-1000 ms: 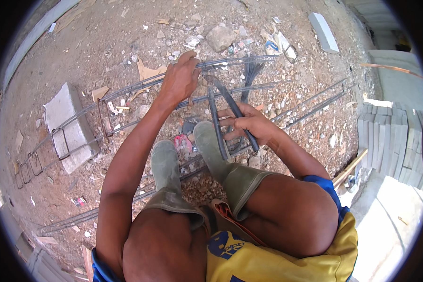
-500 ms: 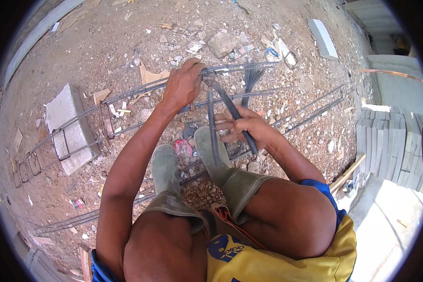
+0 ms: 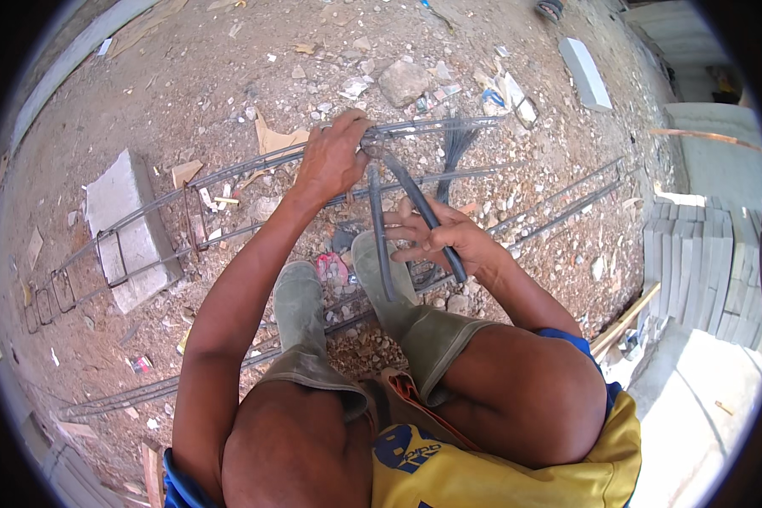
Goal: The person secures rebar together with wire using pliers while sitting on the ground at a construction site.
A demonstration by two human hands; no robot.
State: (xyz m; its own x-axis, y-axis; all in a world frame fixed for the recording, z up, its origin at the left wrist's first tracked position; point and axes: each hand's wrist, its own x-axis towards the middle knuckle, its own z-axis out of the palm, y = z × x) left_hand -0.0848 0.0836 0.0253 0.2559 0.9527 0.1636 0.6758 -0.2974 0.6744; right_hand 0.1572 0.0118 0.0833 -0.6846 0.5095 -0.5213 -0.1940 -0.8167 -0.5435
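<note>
My left hand (image 3: 334,159) is closed round the far steel bars of a rebar cage (image 3: 254,163), thumb side by the joint. In my right hand (image 3: 453,235) are long-handled pincers (image 3: 416,195). Their jaws sit at the bars just right of my left fingers, partly hidden, and the two handles stand spread apart. My right thumb and palm hold the right handle, with the fingers reaching toward the left one. A bundle of thin tie wire (image 3: 455,146) lies beneath the bars beyond my right hand.
A concrete block (image 3: 134,241) is under the cage's left end. More rebar (image 3: 559,207) lies at right. Grey slabs (image 3: 690,254) are stacked at far right, near a pale block (image 3: 584,74). My boots (image 3: 299,296) stand on rubble. A person's sandalled foot (image 3: 549,9) shows at the top.
The pincers' handles have shifted slightly, with the jaws still at the bars. My left hand stays nearly in place. A foot has come into view at the top right.
</note>
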